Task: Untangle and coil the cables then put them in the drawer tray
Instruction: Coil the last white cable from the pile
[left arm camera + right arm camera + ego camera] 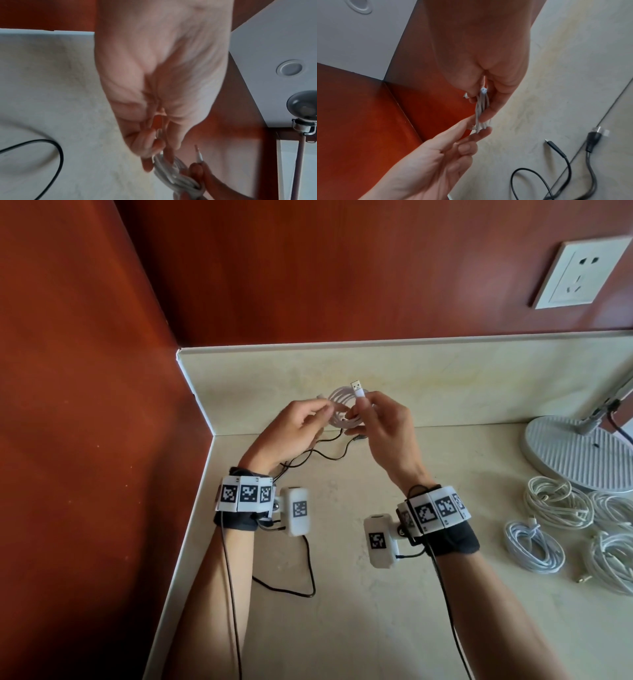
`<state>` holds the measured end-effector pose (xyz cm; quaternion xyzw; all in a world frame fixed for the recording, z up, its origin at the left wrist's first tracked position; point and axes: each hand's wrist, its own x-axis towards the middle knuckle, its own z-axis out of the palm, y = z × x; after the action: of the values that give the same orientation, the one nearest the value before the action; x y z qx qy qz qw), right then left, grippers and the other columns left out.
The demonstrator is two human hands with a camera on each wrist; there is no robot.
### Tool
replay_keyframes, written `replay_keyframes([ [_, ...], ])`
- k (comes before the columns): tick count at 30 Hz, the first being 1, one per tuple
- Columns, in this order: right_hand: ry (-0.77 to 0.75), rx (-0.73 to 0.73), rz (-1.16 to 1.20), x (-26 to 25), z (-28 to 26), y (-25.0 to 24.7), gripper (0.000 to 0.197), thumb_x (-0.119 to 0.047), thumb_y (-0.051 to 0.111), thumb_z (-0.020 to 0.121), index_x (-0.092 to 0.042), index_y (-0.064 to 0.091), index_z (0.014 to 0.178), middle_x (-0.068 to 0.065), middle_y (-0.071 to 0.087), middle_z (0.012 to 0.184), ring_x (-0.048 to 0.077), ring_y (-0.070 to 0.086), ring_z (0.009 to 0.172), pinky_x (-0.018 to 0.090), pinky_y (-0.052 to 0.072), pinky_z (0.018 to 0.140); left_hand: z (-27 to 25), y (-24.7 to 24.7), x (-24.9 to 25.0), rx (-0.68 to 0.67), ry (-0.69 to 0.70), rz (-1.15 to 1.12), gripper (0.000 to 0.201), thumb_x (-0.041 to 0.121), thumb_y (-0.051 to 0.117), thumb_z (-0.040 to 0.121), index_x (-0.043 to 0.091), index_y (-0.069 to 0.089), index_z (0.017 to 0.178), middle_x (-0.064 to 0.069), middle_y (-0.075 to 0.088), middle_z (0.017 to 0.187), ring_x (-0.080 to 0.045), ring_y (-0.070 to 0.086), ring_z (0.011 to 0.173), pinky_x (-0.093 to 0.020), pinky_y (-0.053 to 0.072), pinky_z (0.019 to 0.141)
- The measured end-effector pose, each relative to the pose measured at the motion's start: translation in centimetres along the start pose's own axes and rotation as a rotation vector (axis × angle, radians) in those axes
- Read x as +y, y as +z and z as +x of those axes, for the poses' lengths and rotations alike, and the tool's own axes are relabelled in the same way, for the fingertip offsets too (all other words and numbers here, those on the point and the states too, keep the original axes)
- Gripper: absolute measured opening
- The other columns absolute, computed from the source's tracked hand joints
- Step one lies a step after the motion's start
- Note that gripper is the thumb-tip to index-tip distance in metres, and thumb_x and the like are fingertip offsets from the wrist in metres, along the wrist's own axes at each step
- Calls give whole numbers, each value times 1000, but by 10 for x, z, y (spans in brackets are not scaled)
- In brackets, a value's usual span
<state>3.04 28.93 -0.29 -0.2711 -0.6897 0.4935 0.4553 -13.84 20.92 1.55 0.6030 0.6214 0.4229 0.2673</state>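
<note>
Above the counter's back corner I hold a white cable coil (337,409) between both hands. My left hand (308,417) pinches the coil's left side with thumb and fingertips. My right hand (368,409) grips the right side of the loops and pinches the USB plug (357,389), which points upward. The left wrist view shows the left hand (154,135) closed on the bundled strands (171,171). Seen from the right wrist, the right hand (489,102) grips the strands (482,112) and the left hand (467,135) meets them from below. No drawer tray is in view.
A loose black cable (322,455) lies on the beige counter (342,594) under my hands, its plug end (556,147) near the backsplash. Several white cable bundles (555,508) lie at the right beside a round lamp base (579,453). A wall socket (579,273) sits above.
</note>
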Motion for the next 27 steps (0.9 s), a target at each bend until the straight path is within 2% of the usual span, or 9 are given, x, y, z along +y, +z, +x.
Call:
replay_keyframes([
  [3,-21,21,32,1,2,-5,28,-15,51,110,2,66,93,13,70,86,25,73,78,45,64,72,4,0,3,188,86,-25,18,16,60,104,12,66,121,18,66,81,2,57,61,-14,42,58],
  [5,-38,26,46,1,2,-5,28,-16,51,109,-2,66,90,8,69,84,29,72,79,53,63,75,6,4,6,291,103,-81,18,15,65,101,9,60,117,5,70,90,-5,63,62,-19,46,54],
  [8,-59,11,61,-1,1,-5,25,-18,52,109,-9,65,90,5,69,83,29,71,80,57,62,76,7,10,4,365,41,-161,18,14,70,98,4,62,111,-6,73,89,-15,66,63,-29,49,50],
  [10,-69,-10,86,-1,-1,-6,25,-19,51,109,-8,64,90,4,68,83,29,70,80,56,61,77,8,10,3,360,6,-230,15,13,70,98,1,67,107,-8,73,87,-16,68,67,-31,50,52],
  [15,-68,-107,204,-4,-1,-8,27,-11,46,111,8,58,96,12,67,92,27,70,86,37,59,75,6,10,8,307,-65,-436,19,18,59,105,-1,60,108,-15,75,97,-26,74,88,-33,58,67],
  [20,-97,-202,226,-11,1,-7,24,-13,44,111,-5,59,95,32,66,99,36,69,89,47,59,78,9,19,16,242,-181,-526,15,22,43,112,8,48,112,-6,77,91,-24,74,76,-32,55,60],
  [22,-104,-230,218,-13,1,-8,24,-13,44,111,-6,59,94,27,65,96,32,67,86,46,58,77,10,20,15,201,-211,-575,14,23,41,112,10,47,111,-12,74,94,-28,71,77,-31,53,60],
  [24,-82,-236,208,-15,-1,-9,25,-13,43,111,-8,60,94,19,66,95,26,66,82,37,56,74,10,19,12,177,-217,-607,14,21,43,112,8,49,114,-15,71,96,-27,67,77,-31,51,61],
  [27,-31,-230,146,-16,-3,-10,28,-14,46,111,-8,64,90,11,70,91,21,67,79,32,54,73,10,17,9,169,-162,-573,29,19,47,110,-5,56,123,-18,67,98,-22,62,78,-28,50,61],
])
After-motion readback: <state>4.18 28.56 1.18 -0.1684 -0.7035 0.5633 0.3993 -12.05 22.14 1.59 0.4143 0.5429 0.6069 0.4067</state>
